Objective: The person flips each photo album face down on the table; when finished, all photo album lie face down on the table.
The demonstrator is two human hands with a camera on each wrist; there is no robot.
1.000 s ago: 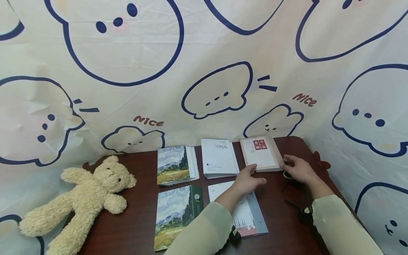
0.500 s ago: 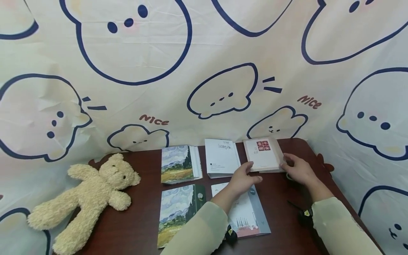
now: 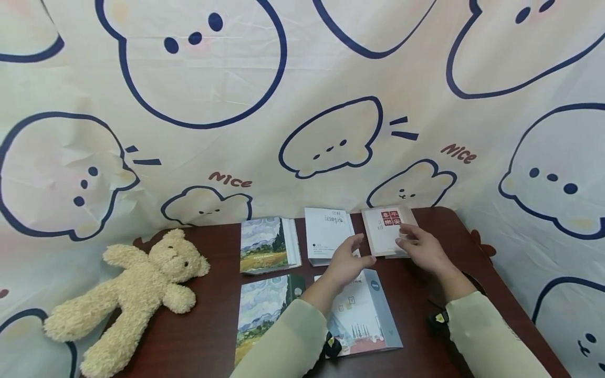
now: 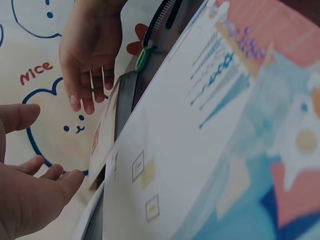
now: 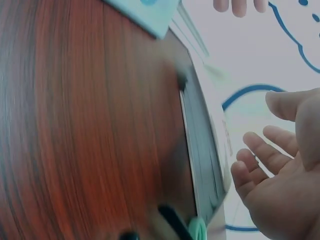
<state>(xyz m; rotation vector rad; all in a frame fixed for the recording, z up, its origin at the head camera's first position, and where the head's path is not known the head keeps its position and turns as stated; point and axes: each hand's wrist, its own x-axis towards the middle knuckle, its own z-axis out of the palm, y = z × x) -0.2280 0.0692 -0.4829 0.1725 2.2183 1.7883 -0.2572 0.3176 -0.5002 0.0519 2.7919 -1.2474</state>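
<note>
A beige-edged album with a red character block (image 3: 380, 239) lies at the back right of the table. My right hand (image 3: 423, 251) is over its right side, fingers loosely bent; the right wrist view shows that hand (image 5: 285, 175) with nothing in its grasp. To its left lies a white album (image 3: 325, 231). My left hand (image 3: 341, 266) is above that album's lower right corner, thumb and fingers spread and holding nothing. Under the left forearm, partly hidden, lies a white and blue album with a pink lower edge (image 3: 361, 320).
Two landscape-painting albums (image 3: 260, 244) lie one behind the other to the left. A plush bear (image 3: 137, 283) lies on the left of the dark wooden table (image 3: 198, 341). A small green loop (image 4: 142, 60) shows beside the right album. A printed cloth (image 3: 227, 147) hangs behind.
My right hand has left the right album's edge and moved left over its cover. My left hand has drawn back to the left, away from that album.
</note>
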